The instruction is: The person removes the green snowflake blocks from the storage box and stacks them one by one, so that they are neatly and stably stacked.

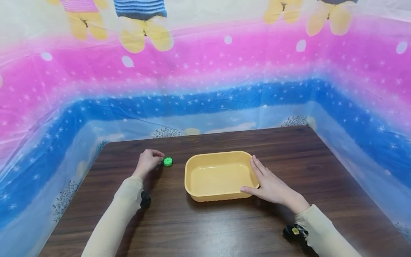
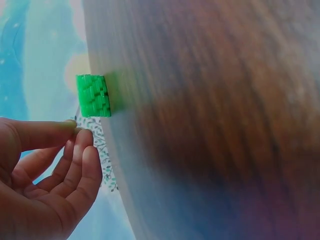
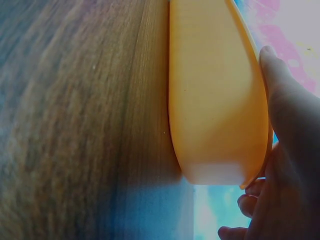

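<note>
A small bright green round piece (image 1: 168, 162) with a notched edge stands on the table, left of a yellow plastic basin (image 1: 221, 153). My left hand (image 1: 149, 162) is just beside it; in the left wrist view the thumb and fingertips come together a little apart from the ridged green piece (image 2: 93, 96), and I see nothing between them. My right hand (image 1: 273, 185) rests on the basin's right end, fingers straight along the right side and thumb over the near rim. In the right wrist view the thumb lies against the rim of the basin (image 3: 220, 100).
The dark wooden table (image 1: 205, 228) ends at a printed pink and blue cloth (image 1: 205, 89) that hangs behind it and at both sides. Each pale sleeve carries a dark wrist device, such as the right one (image 1: 291, 232).
</note>
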Action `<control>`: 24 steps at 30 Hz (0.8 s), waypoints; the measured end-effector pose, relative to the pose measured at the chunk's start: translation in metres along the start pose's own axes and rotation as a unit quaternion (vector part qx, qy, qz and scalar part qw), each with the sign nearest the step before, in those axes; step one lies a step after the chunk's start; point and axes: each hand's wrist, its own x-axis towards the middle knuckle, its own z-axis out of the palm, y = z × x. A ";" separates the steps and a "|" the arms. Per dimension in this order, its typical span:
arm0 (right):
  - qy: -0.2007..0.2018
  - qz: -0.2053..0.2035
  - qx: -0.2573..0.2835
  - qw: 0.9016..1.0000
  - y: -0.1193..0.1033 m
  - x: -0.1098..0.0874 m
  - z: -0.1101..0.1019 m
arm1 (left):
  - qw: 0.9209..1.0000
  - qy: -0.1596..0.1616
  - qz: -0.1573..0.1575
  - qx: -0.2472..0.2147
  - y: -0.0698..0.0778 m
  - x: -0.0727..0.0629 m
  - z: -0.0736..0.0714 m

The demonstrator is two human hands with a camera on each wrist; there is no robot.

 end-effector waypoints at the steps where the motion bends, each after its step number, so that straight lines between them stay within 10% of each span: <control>1: 0.000 -0.001 0.000 1.000 0.000 0.000 0.000 | 1.000 -0.001 0.001 0.000 0.000 -0.001 -0.001; 15: -0.014 -0.007 -0.003 1.000 0.004 0.008 -0.004 | 1.000 -0.012 0.022 0.014 0.011 -0.012 -0.022; 24: -0.010 -0.011 0.037 0.999 0.003 0.010 -0.016 | 0.980 0.049 0.143 0.133 0.029 -0.030 -0.036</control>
